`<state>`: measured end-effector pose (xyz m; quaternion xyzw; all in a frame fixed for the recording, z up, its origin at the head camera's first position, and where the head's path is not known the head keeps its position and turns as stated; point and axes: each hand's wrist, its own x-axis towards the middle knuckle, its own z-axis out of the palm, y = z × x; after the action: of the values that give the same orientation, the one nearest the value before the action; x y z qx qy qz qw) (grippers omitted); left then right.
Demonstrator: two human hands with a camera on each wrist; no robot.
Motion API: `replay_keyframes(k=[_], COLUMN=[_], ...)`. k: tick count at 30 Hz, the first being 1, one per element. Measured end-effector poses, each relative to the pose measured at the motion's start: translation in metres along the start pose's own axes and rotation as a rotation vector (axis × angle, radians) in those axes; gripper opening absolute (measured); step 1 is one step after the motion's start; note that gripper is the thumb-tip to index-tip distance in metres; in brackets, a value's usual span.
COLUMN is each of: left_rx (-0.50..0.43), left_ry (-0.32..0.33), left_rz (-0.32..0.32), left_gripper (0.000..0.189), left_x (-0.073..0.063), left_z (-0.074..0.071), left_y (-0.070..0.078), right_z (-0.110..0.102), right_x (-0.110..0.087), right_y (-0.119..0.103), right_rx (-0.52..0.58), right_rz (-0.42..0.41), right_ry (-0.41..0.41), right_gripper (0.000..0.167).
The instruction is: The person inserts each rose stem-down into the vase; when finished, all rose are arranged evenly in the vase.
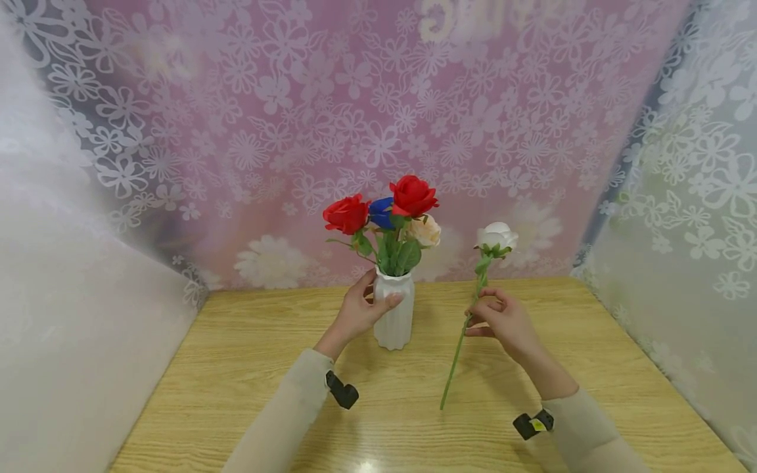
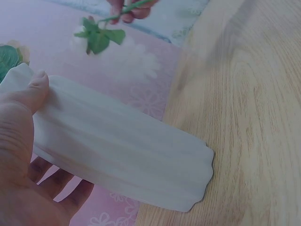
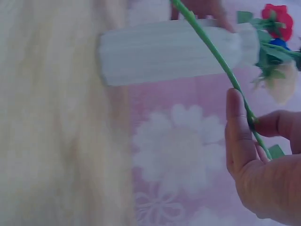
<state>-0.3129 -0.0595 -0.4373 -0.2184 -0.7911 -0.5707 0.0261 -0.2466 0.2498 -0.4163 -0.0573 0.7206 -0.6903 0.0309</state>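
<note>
A white fluted vase (image 1: 393, 318) stands upright on the table, and my left hand (image 1: 362, 310) grips it just under the rim, thumb across the front. Out of its mouth rise two red roses, one on the left (image 1: 346, 215) and one higher up (image 1: 413, 195), with a blue rose (image 1: 382, 212) and a peach rose (image 1: 426, 230) among green leaves. To the right of the vase my right hand (image 1: 501, 322) pinches the green stem (image 3: 217, 55) of a white rose (image 1: 497, 236) between thumb and fingers. Its bloom points up and the stem slants down to the left.
The wood-grain table (image 1: 266, 368) ends at a pink flowered curtain (image 1: 331, 118) behind the vase. Pale translucent sheets hang along the left (image 1: 77, 295) and right (image 1: 686, 263) sides. A small black camera sits on each wrist.
</note>
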Motion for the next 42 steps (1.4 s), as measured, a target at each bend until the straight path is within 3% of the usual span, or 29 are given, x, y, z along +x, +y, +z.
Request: replay_keyframes(k=[6, 18, 31, 34, 42], left_rx=[0.011, 0.009, 0.003, 0.009, 0.010], left_ry=[0.003, -0.001, -0.004, -0.003, -0.007], left_rz=[0.008, 0.018, 0.018, 0.015, 0.011], left_gripper=[0.075, 0.077, 0.077, 0.077, 0.086], left_x=[0.000, -0.001, 0.000, 0.001, 0.000], left_z=[0.000, 0.000, 0.000, 0.000, -0.001], left_y=[-0.001, 0.001, 0.000, 0.000, -0.001], right_z=[0.000, 0.003, 0.021, 0.028, 0.046], right_x=[0.003, 0.012, 0.022, 0.026, 0.033], right_y=[-0.026, -0.063, -0.088, -0.091, -0.092], right_rx=[0.172, 0.487, 0.624, 0.629, 0.377], right_rz=[-0.103, -0.276, -0.412, -0.437, -0.532], right_ry=[0.043, 0.232, 0.399, 0.430, 0.387], right_gripper=[0.016, 0.020, 0.022, 0.021, 0.015])
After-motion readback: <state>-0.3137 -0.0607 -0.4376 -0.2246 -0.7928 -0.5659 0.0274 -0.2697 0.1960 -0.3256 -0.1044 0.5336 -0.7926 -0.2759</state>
